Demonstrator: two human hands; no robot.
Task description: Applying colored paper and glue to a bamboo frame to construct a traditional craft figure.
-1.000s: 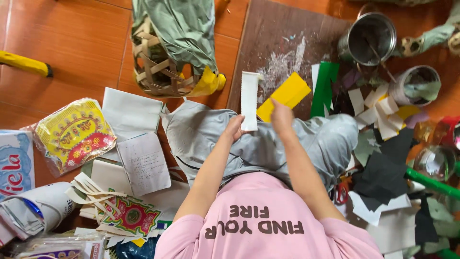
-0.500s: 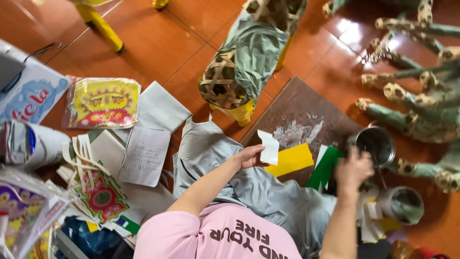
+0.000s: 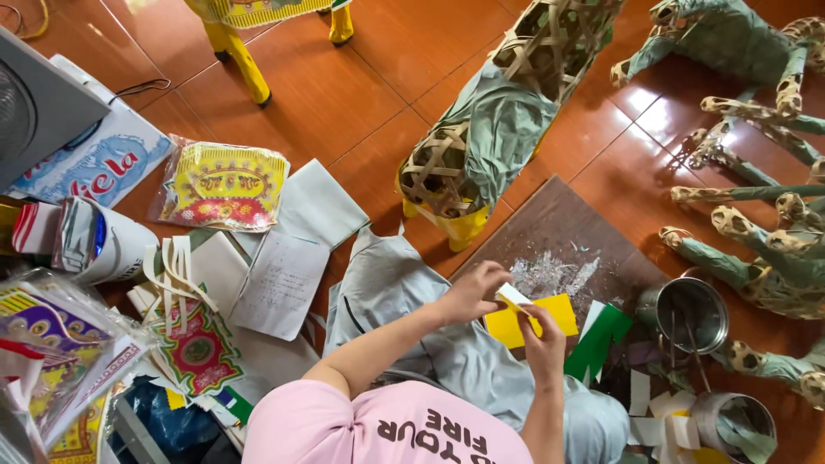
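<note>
My left hand [image 3: 471,292] pinches a short white paper strip [image 3: 514,296] above my lap. My right hand [image 3: 543,337] has come up from below and its fingertips grip the strip's other end. Just under both hands a yellow paper sheet [image 3: 560,311] lies on my grey trouser leg [image 3: 391,288], at the edge of a dark wooden board [image 3: 559,223] smeared with whitish glue. A folded green paper [image 3: 603,337] rests to the right of the yellow sheet.
Two metal pots [image 3: 687,314] [image 3: 730,425] with white paper strips [image 3: 640,404] sit at right. Bamboo frames covered in green paper [image 3: 498,129] [image 3: 756,223] stand beyond the board. Printed paper packets [image 3: 225,185], white sheets [image 3: 279,279] and rolls [image 3: 99,241] crowd the left floor.
My right hand has come back from beside the metal pot to the white strip that my left hand holds. The view has tilted and shifted slightly.
</note>
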